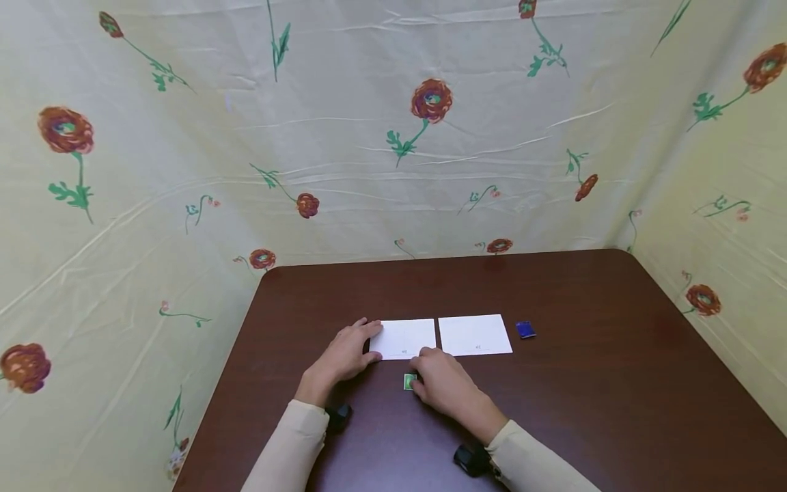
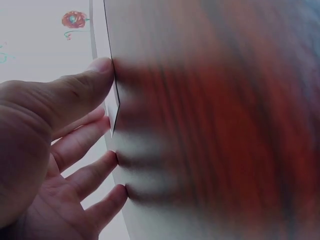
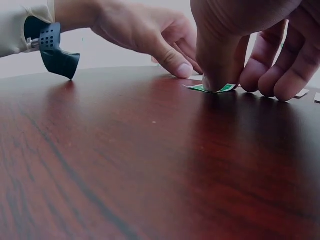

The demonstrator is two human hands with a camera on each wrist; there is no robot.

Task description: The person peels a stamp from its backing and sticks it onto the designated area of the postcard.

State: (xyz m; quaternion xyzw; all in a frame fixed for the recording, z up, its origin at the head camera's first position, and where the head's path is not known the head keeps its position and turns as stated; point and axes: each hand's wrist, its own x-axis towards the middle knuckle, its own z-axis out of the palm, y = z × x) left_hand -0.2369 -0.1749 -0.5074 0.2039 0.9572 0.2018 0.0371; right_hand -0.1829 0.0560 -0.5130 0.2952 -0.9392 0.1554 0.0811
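Two white paper rectangles, cards or envelopes, lie side by side on the table. My left hand (image 1: 348, 350) rests at the left edge of the left rectangle (image 1: 402, 335); in the left wrist view its thumb touches the paper near a corner, fingers spread fairly straight. Just below that paper, my right hand (image 1: 447, 386) pinches a small green square with a white border, like a stamp (image 1: 408, 382). The right wrist view has the thumb on the green stamp (image 3: 227, 88), whose edge bends up slightly. The other right fingers curl down to the table.
The right white rectangle (image 1: 475, 335) lies just apart from the left one. Farther right is a small dark blue packet (image 1: 525, 330). The brown table (image 1: 590, 383) backs onto a flower-printed sheet (image 1: 344, 137). Dark wrist devices sit under both forearms.
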